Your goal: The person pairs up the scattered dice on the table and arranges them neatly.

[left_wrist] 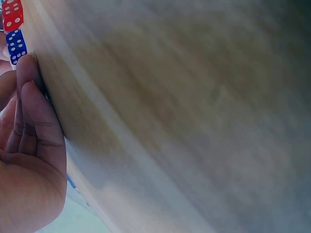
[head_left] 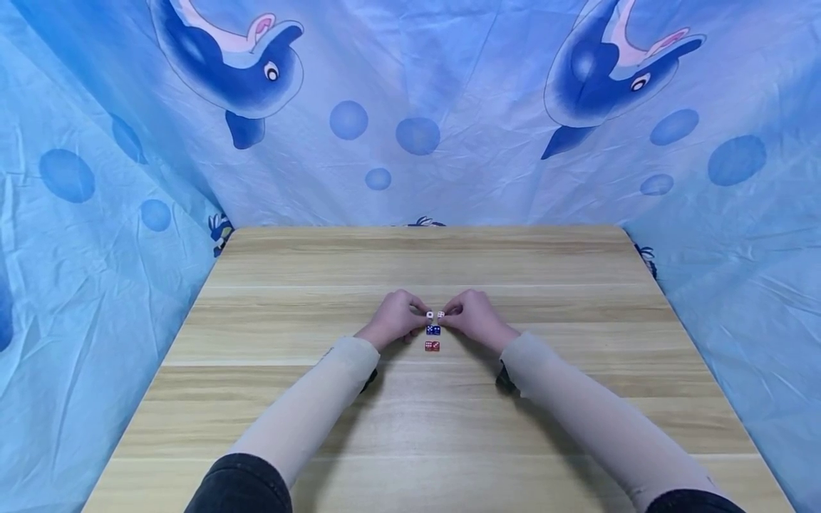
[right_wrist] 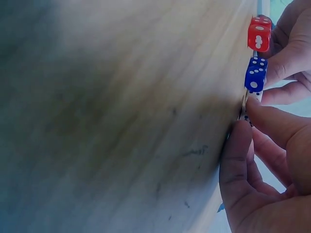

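In the head view, two white dice (head_left: 430,314) sit side by side with a narrow gap between them. My left hand (head_left: 399,318) pinches the left one at its side. The fingertips of my right hand (head_left: 476,318) pinch the right one, whose dotted face shows partly between thumb and finger in the right wrist view. Directly nearer lies a pair of blue dice (head_left: 432,330), touching each other. Closer still is a pair of red dice (head_left: 432,346), also together. In the left wrist view, my left hand (left_wrist: 34,141) hides its white die, beside a blue die (left_wrist: 17,47).
The dice stand in short rows near the middle of a wooden table (head_left: 423,427). Beyond its far edge hangs a blue cloth (head_left: 474,171) with dolphins and bubbles, which also runs along both sides.
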`<state>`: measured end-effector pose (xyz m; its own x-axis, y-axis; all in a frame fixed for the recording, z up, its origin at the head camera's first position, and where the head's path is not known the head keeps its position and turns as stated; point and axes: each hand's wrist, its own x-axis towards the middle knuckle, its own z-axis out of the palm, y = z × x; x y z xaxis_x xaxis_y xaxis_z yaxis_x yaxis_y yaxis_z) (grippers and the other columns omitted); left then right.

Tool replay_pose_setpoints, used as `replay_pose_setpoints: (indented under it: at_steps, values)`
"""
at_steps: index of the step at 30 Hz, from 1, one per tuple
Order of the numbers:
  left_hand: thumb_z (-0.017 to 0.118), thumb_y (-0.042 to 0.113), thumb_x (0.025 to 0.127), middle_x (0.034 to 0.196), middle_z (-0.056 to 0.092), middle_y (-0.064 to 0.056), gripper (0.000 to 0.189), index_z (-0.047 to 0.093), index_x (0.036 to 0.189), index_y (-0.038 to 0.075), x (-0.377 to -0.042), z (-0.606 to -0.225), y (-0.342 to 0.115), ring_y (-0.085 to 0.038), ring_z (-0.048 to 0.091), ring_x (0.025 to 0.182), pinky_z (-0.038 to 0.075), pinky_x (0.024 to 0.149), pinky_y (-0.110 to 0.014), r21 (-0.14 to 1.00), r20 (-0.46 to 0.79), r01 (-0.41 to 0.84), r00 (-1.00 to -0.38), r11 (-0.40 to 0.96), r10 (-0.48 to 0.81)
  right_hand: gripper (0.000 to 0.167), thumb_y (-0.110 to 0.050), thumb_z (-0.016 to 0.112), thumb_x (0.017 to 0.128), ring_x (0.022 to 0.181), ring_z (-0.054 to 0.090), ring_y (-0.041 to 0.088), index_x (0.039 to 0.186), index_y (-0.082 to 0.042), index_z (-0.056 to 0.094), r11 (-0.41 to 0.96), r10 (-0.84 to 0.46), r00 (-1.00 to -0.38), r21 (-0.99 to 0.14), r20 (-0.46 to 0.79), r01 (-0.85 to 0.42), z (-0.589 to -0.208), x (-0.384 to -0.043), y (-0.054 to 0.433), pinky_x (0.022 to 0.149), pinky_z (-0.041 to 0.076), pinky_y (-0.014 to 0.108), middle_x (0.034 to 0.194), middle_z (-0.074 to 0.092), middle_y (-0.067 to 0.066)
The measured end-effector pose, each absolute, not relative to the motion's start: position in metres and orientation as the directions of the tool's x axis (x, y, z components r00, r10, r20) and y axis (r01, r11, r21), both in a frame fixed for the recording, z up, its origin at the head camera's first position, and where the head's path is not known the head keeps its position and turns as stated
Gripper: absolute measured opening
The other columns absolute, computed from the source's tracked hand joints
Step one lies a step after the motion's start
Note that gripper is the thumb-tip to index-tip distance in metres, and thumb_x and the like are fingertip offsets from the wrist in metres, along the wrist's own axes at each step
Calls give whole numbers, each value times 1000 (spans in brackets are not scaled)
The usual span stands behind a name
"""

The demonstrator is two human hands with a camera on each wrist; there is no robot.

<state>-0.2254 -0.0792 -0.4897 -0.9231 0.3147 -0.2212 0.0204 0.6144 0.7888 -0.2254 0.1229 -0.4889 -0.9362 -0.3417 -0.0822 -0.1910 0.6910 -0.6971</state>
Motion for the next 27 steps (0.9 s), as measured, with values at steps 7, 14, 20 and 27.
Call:
replay_pose_setpoints:
  at_steps: [7,14,20,27]
  values:
    - [81,12,89,62,67,-8,18,78,106,7,-226,-491,-79,-19,59,43,50,43,-29,794,-219,18,-924,608,314,15,-25,85,85,71,63,11,97,-16,81,678,-359,-930,-705,-73,-207,-492,-226,120,69,51,31,80,71,-9]
    - [80,11,89,62,68,-8,18,78,106,7,-226,-491,-79,-20,60,45,52,44,-29,799,-210,26,-924,600,319,15,-22,85,85,64,60,14,98,-16,81,675,-369,-927,-704,-66,-219,-493,-228,122,61,47,31,74,69,-9]
    - [80,11,89,63,68,-10,18,78,106,6,-224,-488,-79,-21,61,45,51,43,-29,807,-209,26,-922,590,327,15,-20,84,86,67,62,15,100,-15,81,670,-377,-923,-712,-81,-211,-492,-229,121,65,49,32,77,70,-9]
    - [81,11,89,63,68,-10,16,79,104,7,-225,-487,-79,-21,61,46,51,44,-29,811,-218,15,-920,584,326,15,-21,85,86,69,62,15,100,-16,81,665,-386,-919,-714,-78,-219,-493,-231,121,66,49,32,79,70,-10]
